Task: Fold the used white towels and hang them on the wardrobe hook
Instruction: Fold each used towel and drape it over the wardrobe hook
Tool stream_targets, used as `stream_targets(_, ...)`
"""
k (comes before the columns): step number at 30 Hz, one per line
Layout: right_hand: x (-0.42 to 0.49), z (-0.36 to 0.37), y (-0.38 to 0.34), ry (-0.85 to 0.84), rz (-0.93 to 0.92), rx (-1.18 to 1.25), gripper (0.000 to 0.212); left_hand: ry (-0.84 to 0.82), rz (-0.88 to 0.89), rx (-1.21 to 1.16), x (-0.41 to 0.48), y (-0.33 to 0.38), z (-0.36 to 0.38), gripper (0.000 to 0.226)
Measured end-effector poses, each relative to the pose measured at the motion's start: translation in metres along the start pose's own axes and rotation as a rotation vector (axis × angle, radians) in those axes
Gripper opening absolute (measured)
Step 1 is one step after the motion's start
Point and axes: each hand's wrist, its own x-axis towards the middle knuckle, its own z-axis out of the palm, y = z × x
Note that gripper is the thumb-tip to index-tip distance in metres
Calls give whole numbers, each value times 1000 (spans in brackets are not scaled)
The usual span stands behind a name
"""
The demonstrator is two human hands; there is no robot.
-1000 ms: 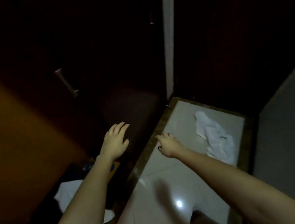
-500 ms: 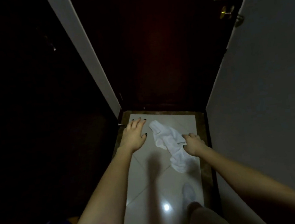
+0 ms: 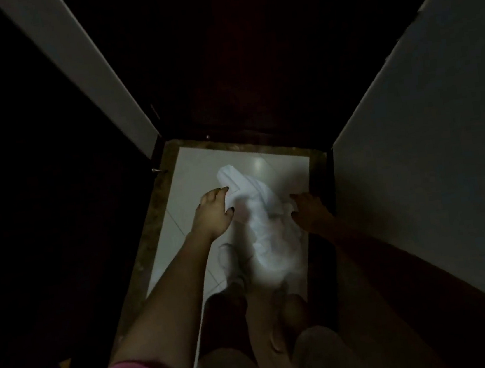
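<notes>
A crumpled white towel lies stretched along the pale tiled floor of a narrow, dim passage. My left hand is at the towel's upper left edge, with fingers and thumb curled round a fold of it. At the right edge, in shadow, my right hand has its fingers curled into the bunched cloth. The towel's lower part is blurred and covers part of my feet. No wardrobe hook shows.
A dark wooden door closes the passage ahead. On the right stands a grey wall, on the left a white door frame beside dark wardrobe panels. A brown border strip edges the floor. My legs fill the bottom.
The view swung from the wardrobe to the towel on the floor. Both hands came down onto the towel, left hand reaching its left edge, and the cloth is now pulled longer between them.
</notes>
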Motion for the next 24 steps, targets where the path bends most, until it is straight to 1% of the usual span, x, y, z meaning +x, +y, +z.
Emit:
stream_targets(3, 65, 41, 19, -45, 17, -29, 57, -49, -32, -9, 54, -28, 54, 59)
stream_targets(7, 171, 93, 41, -66, 69, 10, 59, -46, -89, -84, 132, -74, 129, 58)
stream_targets(11, 279, 147, 59, -18, 88, 51, 58, -41, -170, -176, 209, -125, 206, 58)
stream_targets(14, 355, 190, 77, 5, 79, 56, 59, -18, -251, -287, 270, -158, 263, 60)
stream_targets(16, 398, 219, 91, 1, 55, 61, 60, 14, -312, -405, 309, -172, 299, 61)
stream_targets(18, 439, 246, 105, 16, 44, 73, 61, 42, -395, -574, 347, -181, 335, 60)
stream_targets(20, 473, 271, 118, 49, 73, 133, 61, 75, -496, -732, 383, -190, 367, 56)
stream_targets(22, 501, 291, 130, 92, 109, 211, 63, 96, -563, -917, 410, -200, 394, 43)
stream_targets(23, 512, 300, 136, 115, 127, 257, 63, 94, -585, -1030, 419, -204, 404, 40)
stream_targets(24, 522, 308, 140, 143, 145, 308, 63, 81, -613, -1136, 426, -208, 411, 42)
